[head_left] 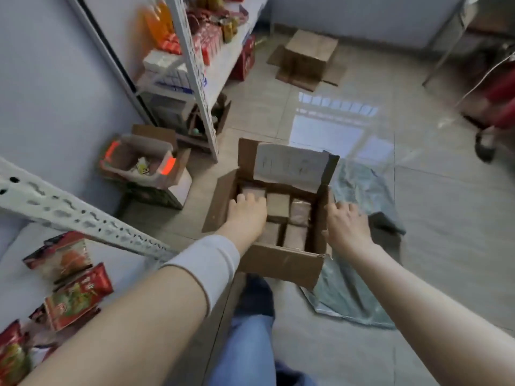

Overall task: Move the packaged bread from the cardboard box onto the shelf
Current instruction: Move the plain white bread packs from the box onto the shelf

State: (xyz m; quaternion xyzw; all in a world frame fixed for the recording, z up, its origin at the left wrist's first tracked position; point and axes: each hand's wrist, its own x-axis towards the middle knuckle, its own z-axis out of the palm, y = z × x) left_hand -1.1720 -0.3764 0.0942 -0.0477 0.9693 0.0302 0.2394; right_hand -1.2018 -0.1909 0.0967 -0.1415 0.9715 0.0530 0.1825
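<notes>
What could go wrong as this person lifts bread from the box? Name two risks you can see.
The bread packs sit tight in the cardboard box; the left hand may squash one or drag neighbours. Red snack packets lie on the shelf; bread set there could knock them off.

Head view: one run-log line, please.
left hand: inside cardboard box, touching bread pack | right hand: beside box's right wall | stage: nothing lifted

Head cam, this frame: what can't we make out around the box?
All head view:
- left hand: its own back hides the fingertips inside the cardboard box; grip unknown.
- bread packs: count unclear; the left hand covers some.
- flap label: print blurred.
- shelf: cut off by the left edge.
</notes>
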